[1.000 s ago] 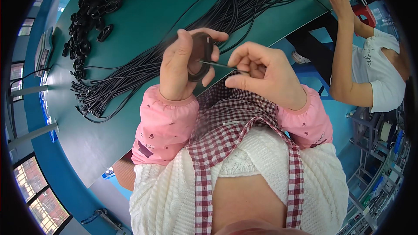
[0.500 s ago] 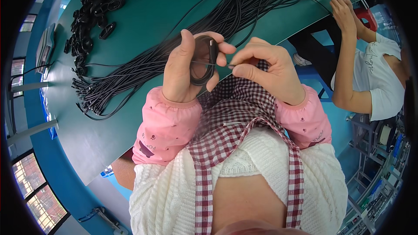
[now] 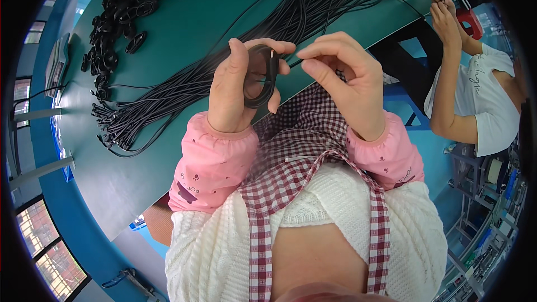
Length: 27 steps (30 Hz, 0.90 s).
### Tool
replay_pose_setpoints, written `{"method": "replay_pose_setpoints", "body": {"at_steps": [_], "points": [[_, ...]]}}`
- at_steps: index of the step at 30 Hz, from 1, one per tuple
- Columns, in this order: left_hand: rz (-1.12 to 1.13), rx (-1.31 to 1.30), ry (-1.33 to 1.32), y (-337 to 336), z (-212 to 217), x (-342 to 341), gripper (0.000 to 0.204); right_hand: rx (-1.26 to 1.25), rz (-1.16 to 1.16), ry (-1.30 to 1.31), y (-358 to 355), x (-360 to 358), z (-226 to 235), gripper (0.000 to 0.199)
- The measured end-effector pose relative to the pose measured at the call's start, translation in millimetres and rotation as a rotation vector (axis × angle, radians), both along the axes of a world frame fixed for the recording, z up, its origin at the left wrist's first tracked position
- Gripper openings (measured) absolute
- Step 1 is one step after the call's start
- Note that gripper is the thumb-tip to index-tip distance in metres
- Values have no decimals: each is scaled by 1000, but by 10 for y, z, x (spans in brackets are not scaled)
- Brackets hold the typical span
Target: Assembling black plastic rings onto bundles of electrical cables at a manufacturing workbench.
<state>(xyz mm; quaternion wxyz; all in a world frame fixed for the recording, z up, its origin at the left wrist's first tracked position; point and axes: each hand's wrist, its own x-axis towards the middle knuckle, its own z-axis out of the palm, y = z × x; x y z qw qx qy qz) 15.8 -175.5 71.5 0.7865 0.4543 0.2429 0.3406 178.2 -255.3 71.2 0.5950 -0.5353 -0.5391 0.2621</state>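
A coiled black cable [image 3: 271, 78] is wound in a loop held upright in my left hand [image 3: 229, 86], the fingers curled round its far side and the thumb raised. One metal-tipped end points up along the coil. Close to its right, my right hand [image 3: 349, 75] has thumb and forefinger almost together. A short dark piece of a thin strand [image 3: 296, 62] shows at their tips, leading toward the coil; whether it is the cable's other end or a tie I cannot make out.
A long bundle of straight black cables [image 3: 184, 84] lies across the green table [image 3: 184, 17]. Coiled black cables [image 3: 112, 39] are heaped at the far left. At the right, another person [image 3: 470, 89] in a white shirt handles a small black coil.
My right hand has moved up and slightly away from the coil. The thin strand that ran across the loop no longer shows there. My left hand keeps the coil in nearly the same place.
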Motion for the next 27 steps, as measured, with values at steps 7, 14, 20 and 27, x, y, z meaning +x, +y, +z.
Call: {"method": "replay_pose_setpoints", "body": {"at_steps": [7, 14, 20, 27], "points": [[-11, 41, 11, -27, 32, -26, 67, 92, -51, -233, 54, -176, 111, 18], [27, 187, 0, -85, -44, 35, 61, 165, -155, -409, 125, -229, 90, 14], [89, 329, 34, -84, -86, 35, 60, -55, -142, -167, 122, -315, 154, 12], [82, 5, -69, 58, -117, -32, 65, 311, -104, -609, 124, -239, 97, 21]]}}
